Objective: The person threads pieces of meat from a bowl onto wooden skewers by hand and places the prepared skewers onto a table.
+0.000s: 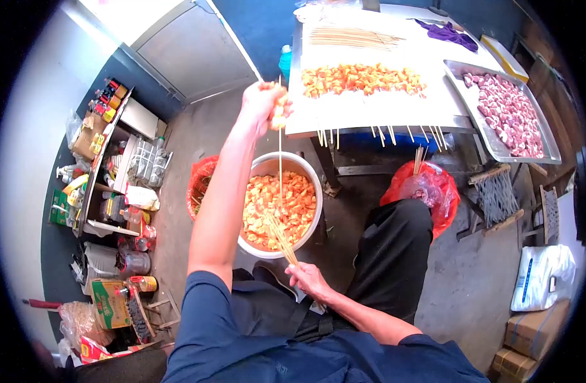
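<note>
My left hand is raised above the tub and closed around a skewer of orange marinated meat pieces. Its bare wooden stick hangs straight down towards the tub. Below, a white tub is full of orange marinated meat chunks. Close to my lap, my right hand grips a bundle of bamboo skewers, whose far ends spread over the tub's near rim. On the white table ahead lies a row of loaded meat skewers, sticks jutting past the front edge.
Bare skewers and a purple cloth lie at the table's back. A metal tray holds dark pink meat pieces. Red bag-lined containers flank me. Shelves of bottles stand left; stools and boxes right.
</note>
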The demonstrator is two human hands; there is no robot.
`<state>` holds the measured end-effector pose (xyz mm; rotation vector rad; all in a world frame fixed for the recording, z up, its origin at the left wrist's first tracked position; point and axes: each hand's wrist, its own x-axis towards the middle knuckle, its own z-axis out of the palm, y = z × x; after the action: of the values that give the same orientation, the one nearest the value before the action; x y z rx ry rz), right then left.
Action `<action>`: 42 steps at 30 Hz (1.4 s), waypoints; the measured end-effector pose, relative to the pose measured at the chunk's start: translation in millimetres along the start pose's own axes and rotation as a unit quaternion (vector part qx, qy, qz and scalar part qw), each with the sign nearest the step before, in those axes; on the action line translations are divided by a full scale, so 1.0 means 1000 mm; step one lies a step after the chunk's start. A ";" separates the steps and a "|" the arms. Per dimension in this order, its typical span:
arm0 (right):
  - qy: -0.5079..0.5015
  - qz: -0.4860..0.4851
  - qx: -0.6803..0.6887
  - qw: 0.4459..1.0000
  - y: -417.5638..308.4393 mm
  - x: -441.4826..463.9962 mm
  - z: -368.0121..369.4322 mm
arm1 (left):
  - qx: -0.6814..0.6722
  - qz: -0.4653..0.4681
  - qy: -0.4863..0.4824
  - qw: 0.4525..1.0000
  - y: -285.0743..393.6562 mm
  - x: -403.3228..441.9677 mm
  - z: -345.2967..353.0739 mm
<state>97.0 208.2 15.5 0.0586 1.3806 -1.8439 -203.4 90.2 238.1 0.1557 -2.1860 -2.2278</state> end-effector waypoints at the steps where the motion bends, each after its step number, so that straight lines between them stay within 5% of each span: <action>1: 0.004 0.001 -0.002 1.000 -0.004 -0.002 0.000 | 0.022 -0.004 0.000 1.000 0.006 0.016 0.011; 10: 0.018 -0.026 -0.039 0.999 -0.018 0.000 -0.007 | 0.131 -0.071 -0.071 0.986 0.021 0.104 0.099; 14: 0.031 -0.061 -0.062 0.996 -0.012 0.002 -0.012 | 0.224 -0.032 -0.043 0.973 0.013 0.097 0.101; 21: 0.086 -0.154 -0.070 0.982 0.008 0.010 -0.011 | 0.124 0.159 0.021 0.979 0.001 0.029 0.016; 27: 0.143 -0.141 -0.063 0.978 -0.002 0.008 -0.015 | 0.131 0.066 0.143 0.979 -0.090 -0.070 -0.094; 32: 0.173 -0.143 -0.059 0.973 -0.007 0.003 -0.015 | 0.453 -0.050 0.002 0.890 -0.169 -0.153 -0.127; 33: 0.187 -0.132 -0.082 0.970 -0.008 0.004 -0.014 | 0.518 0.047 0.011 0.854 -0.196 -0.161 -0.136; 37: 0.193 -0.169 -0.076 0.963 0.007 0.008 -0.016 | 0.592 -0.013 -0.069 0.803 -0.238 -0.180 -0.148; 42: 0.167 -0.127 -0.018 0.977 0.001 0.000 -0.016 | 0.563 -0.074 -0.170 0.805 -0.232 -0.192 -0.133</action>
<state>91.1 221.8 8.6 0.1893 1.7181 -2.0898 11.7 -21.8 16.2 -0.0880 -3.4622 -0.6794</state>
